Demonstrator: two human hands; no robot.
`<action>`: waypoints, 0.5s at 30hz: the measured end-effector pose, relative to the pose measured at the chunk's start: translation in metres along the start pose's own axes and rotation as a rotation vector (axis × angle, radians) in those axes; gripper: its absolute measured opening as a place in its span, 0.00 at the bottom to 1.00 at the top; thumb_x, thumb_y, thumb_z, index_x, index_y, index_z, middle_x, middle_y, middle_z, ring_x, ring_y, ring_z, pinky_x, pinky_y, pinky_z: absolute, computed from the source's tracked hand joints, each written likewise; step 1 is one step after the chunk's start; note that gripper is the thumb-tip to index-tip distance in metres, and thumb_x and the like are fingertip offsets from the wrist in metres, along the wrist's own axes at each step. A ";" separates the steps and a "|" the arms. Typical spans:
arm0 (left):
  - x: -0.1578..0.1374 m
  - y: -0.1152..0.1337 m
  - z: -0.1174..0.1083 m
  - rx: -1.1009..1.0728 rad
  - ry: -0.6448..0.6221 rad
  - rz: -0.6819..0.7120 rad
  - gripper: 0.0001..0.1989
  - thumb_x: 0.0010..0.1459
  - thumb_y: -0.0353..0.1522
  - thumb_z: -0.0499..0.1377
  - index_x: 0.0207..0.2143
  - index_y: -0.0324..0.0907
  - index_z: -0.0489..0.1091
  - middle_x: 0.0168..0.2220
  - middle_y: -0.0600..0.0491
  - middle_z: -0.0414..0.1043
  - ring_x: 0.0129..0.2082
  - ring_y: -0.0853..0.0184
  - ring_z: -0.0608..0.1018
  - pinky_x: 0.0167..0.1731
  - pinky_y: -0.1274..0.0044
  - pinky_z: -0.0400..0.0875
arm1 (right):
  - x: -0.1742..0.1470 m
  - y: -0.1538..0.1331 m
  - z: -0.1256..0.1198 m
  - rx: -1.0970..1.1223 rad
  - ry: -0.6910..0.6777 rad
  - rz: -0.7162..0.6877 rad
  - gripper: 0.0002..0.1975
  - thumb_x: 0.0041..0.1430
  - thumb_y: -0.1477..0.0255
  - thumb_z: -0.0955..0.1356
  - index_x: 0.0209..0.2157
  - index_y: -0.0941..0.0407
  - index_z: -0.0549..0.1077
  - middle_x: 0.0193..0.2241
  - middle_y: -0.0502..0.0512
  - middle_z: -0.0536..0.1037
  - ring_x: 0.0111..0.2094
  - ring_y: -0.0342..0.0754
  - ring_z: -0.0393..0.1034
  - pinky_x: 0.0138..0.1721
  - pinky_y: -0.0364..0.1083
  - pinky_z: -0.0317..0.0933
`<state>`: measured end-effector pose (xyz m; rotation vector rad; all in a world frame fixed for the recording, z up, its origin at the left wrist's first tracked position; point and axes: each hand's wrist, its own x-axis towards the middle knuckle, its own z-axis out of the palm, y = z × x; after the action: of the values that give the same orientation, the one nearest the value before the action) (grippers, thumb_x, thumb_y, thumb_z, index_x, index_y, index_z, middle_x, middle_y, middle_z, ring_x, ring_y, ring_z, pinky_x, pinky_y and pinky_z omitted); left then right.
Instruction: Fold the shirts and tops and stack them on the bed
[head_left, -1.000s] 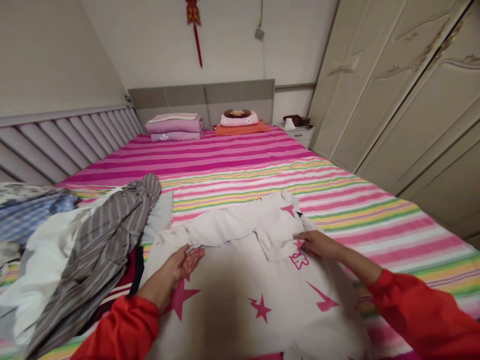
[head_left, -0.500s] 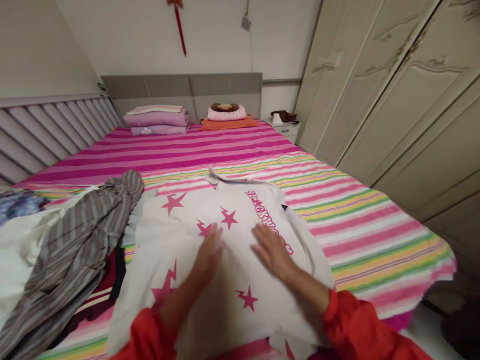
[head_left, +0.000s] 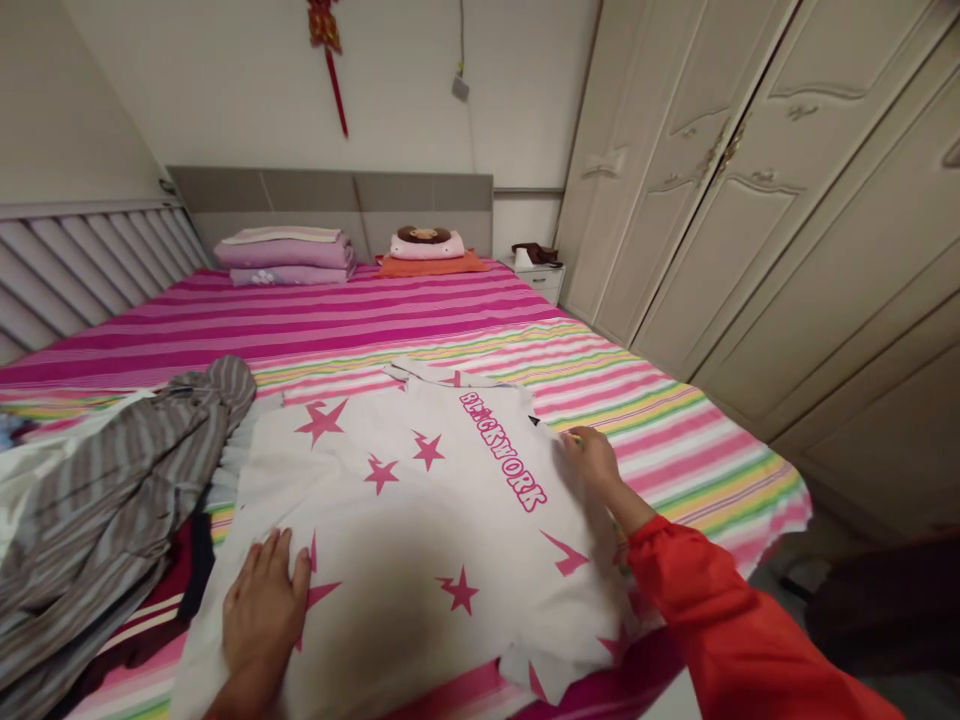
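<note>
A white T-shirt [head_left: 420, 530] with pink stars and the word "BLACKWORK" lies spread over the bed in front of me. Flat on its left part rests my left hand [head_left: 266, 605], palm down and fingers out. At the garment's right edge, beside a small black tag, my right hand [head_left: 596, 460] has its fingers bent round the fabric. Its fingertips are partly hidden there. Red sleeves cover both my arms.
A grey striped garment [head_left: 127, 500] and a dark red one [head_left: 161, 600] lie to the left. Folded purple bedding [head_left: 289, 255] and a pink folded item [head_left: 427, 245] sit by the headboard [head_left: 420, 200]. A wardrobe [head_left: 720, 240] stands right of the striped bed.
My hands have moved apart from the middle of the T-shirt. The left slid to its left side, while the right went to its right edge and took hold. The view has shifted.
</note>
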<state>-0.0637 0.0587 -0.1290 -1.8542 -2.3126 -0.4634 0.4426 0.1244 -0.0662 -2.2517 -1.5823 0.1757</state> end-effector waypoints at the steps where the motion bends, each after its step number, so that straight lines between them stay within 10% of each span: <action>1: -0.002 0.003 0.000 0.001 0.005 -0.001 0.32 0.65 0.42 0.37 0.60 0.32 0.63 0.63 0.41 0.63 0.65 0.55 0.61 0.61 0.62 0.56 | 0.009 -0.009 0.003 0.010 0.004 0.011 0.19 0.66 0.64 0.60 0.49 0.60 0.74 0.44 0.64 0.79 0.46 0.52 0.72 0.42 0.46 0.62; 7: -0.001 0.005 0.002 -0.018 -0.001 -0.012 0.29 0.64 0.40 0.40 0.60 0.37 0.64 0.63 0.43 0.64 0.65 0.56 0.61 0.60 0.62 0.59 | 0.042 -0.043 0.030 -0.008 -0.111 0.055 0.23 0.58 0.52 0.67 0.43 0.58 0.75 0.36 0.61 0.80 0.36 0.52 0.75 0.33 0.45 0.61; 15: -0.001 0.007 -0.001 -0.031 -0.019 -0.019 0.26 0.64 0.39 0.42 0.60 0.39 0.63 0.63 0.44 0.64 0.65 0.57 0.60 0.60 0.62 0.57 | 0.038 -0.024 0.023 -0.122 -0.072 0.048 0.19 0.67 0.65 0.58 0.47 0.62 0.73 0.41 0.70 0.78 0.47 0.62 0.72 0.47 0.56 0.59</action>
<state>-0.0571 0.0584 -0.1273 -1.8599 -2.3501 -0.4897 0.4274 0.1718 -0.0735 -2.4029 -1.6171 0.1792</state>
